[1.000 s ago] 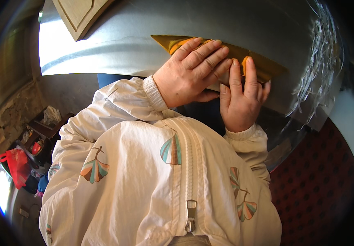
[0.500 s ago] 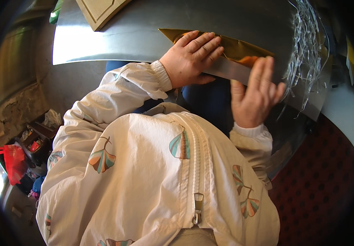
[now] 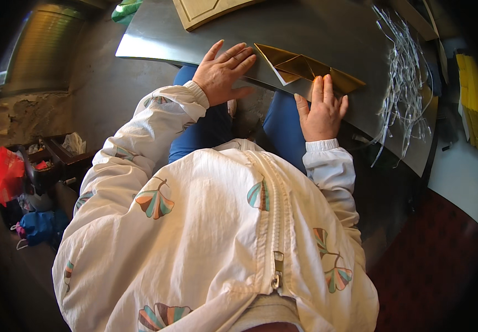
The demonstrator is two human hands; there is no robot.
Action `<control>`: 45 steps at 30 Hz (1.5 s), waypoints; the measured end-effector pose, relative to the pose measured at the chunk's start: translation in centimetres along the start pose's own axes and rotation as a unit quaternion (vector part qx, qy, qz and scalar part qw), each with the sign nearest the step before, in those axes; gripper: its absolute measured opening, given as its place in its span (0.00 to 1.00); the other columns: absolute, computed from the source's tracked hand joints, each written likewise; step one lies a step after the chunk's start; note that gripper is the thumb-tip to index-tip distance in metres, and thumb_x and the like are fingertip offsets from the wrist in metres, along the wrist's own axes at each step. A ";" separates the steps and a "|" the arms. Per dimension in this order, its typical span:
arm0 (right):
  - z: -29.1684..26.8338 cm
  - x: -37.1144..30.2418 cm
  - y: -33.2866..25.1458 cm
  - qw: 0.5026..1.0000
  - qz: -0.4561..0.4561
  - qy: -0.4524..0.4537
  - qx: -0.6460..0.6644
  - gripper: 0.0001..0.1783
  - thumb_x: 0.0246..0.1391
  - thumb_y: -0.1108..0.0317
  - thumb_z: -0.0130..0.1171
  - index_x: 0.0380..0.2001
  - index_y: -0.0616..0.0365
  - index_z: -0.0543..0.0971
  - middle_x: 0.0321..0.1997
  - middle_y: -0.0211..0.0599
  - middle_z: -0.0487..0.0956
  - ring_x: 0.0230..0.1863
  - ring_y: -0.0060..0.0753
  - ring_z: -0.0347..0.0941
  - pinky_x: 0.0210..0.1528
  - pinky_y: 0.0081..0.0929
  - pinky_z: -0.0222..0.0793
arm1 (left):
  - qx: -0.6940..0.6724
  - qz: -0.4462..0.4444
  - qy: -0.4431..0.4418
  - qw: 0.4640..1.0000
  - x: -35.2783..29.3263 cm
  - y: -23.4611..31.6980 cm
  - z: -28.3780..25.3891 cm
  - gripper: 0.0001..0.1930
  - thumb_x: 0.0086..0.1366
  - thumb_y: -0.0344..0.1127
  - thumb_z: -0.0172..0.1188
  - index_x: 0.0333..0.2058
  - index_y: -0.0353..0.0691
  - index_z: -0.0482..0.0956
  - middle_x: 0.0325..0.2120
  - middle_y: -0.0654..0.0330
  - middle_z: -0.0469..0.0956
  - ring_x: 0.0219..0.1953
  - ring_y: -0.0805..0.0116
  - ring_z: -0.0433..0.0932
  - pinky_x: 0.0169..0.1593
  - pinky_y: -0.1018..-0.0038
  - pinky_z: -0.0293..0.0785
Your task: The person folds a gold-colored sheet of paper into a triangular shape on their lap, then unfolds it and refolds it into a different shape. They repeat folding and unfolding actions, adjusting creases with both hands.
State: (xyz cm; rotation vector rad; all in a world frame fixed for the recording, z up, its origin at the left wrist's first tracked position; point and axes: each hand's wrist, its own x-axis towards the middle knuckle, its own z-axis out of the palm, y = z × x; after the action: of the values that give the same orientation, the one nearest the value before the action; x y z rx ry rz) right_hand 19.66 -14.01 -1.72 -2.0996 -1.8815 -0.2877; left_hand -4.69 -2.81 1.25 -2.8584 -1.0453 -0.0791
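Observation:
A sheet of gold foil paper [image 3: 294, 65], folded into a long pointed shape with creased flaps, lies on the shiny grey tabletop [image 3: 222, 41]. A white underside shows along its left edge. My right hand [image 3: 323, 108] presses its outstretched fingertips on the near edge of the paper, right of its middle. To the left of the paper, my left hand [image 3: 222, 74] rests flat over the table's near edge with fingers spread, apart from the paper and holding nothing.
A bundle of silvery plastic strips [image 3: 402, 83] hangs over the table's right side. At the far edge lies a pale wooden panel [image 3: 211, 14]. Yellow sheets [image 3: 474, 99] sit at far right. A red bag [image 3: 7, 172] and a blue bag [image 3: 38, 227] are at lower left.
My left hand has lifted off the gold paper and moved left of it. My right hand has come down onto the paper's near edge. The view has shifted slightly.

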 end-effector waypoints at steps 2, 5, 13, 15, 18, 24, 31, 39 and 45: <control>0.3 0.0 0.1 1.000 0.000 0.008 0.010 0.38 0.59 0.39 0.51 0.62 0.57 0.68 0.67 0.46 0.66 0.52 0.42 0.74 0.68 0.56 0.47 | 0.000 -0.033 -0.021 0.999 -0.1 -0.5 -0.4 0.43 0.59 0.59 0.59 0.69 0.48 0.57 0.70 0.62 0.56 0.72 0.67 0.51 0.73 0.57 0.40; 0.5 0.0 0.5 1.000 -0.014 0.005 0.017 0.39 0.58 0.40 0.53 0.61 0.59 0.69 0.66 0.48 0.66 0.52 0.43 0.74 0.68 0.57 0.48 | -0.086 0.031 0.130 0.987 2.3 1.0 -0.3 0.39 0.60 0.57 0.60 0.66 0.47 0.62 0.69 0.58 0.56 0.71 0.63 0.52 0.71 0.56 0.47; -2.3 4.3 4.1 0.985 -0.147 -0.092 0.012 0.45 0.49 0.38 0.62 0.64 0.55 0.67 0.71 0.38 0.63 0.56 0.41 0.69 0.71 0.50 0.46 | -0.014 0.002 0.108 0.994 3.9 7.9 0.6 0.31 0.52 0.44 0.67 0.56 0.48 0.72 0.49 0.65 0.72 0.53 0.65 0.71 0.49 0.64 0.73; -2.3 4.7 3.5 0.985 -0.154 -0.070 0.018 0.44 0.49 0.41 0.64 0.64 0.52 0.67 0.71 0.36 0.63 0.55 0.41 0.70 0.70 0.51 0.47 | 0.025 -0.029 0.099 0.994 3.5 9.1 0.5 0.25 0.50 0.41 0.66 0.49 0.49 0.75 0.39 0.68 0.72 0.46 0.68 0.73 0.40 0.68 0.74; -0.9 3.6 1.2 0.975 -0.214 0.020 0.060 0.31 0.51 0.58 0.64 0.59 0.54 0.73 0.65 0.38 0.69 0.49 0.41 0.74 0.65 0.51 0.58 | 0.001 -0.103 0.103 0.989 3.6 10.4 0.1 0.19 0.51 0.40 0.65 0.44 0.48 0.78 0.40 0.66 0.73 0.46 0.66 0.73 0.40 0.68 0.74; 2.4 1.0 -0.7 0.970 -0.159 0.098 0.153 0.19 0.54 0.71 0.59 0.50 0.59 0.79 0.54 0.45 0.79 0.46 0.46 0.77 0.61 0.46 0.65 | -0.131 -0.016 0.086 0.988 2.5 8.7 -1.1 0.16 0.51 0.37 0.62 0.40 0.42 0.80 0.37 0.58 0.73 0.42 0.58 0.75 0.41 0.66 0.76; 1.7 2.2 0.1 0.972 -0.208 0.045 0.102 0.22 0.51 0.72 0.60 0.51 0.53 0.79 0.59 0.36 0.76 0.43 0.38 0.77 0.63 0.46 0.62 | -0.149 0.103 0.146 0.973 2.4 3.6 -0.3 0.21 0.50 0.39 0.68 0.47 0.50 0.82 0.39 0.61 0.75 0.43 0.60 0.75 0.43 0.67 0.75; 0.0 3.0 0.4 0.970 -0.159 -0.042 0.181 0.23 0.59 0.61 0.57 0.58 0.47 0.75 0.65 0.29 0.72 0.50 0.39 0.76 0.68 0.48 0.53 | -0.191 0.061 0.287 0.936 3.6 3.4 2.5 0.15 0.53 0.39 0.68 0.41 0.53 0.86 0.37 0.64 0.75 0.40 0.62 0.75 0.43 0.67 0.74; 0.2 3.3 0.3 0.963 -0.125 -0.046 0.233 0.14 0.62 0.63 0.54 0.49 0.50 0.79 0.59 0.30 0.78 0.54 0.35 0.76 0.66 0.45 0.53 | -0.266 0.015 0.291 0.919 3.5 3.5 2.9 0.11 0.52 0.38 0.68 0.37 0.50 0.87 0.34 0.63 0.77 0.39 0.61 0.76 0.44 0.66 0.74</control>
State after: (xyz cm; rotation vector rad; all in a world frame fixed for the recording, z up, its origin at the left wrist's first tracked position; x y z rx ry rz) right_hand 20.39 -10.90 -0.78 -1.5929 -2.0260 0.1905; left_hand 0.26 -2.93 -1.58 -2.9397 -0.9456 -1.3047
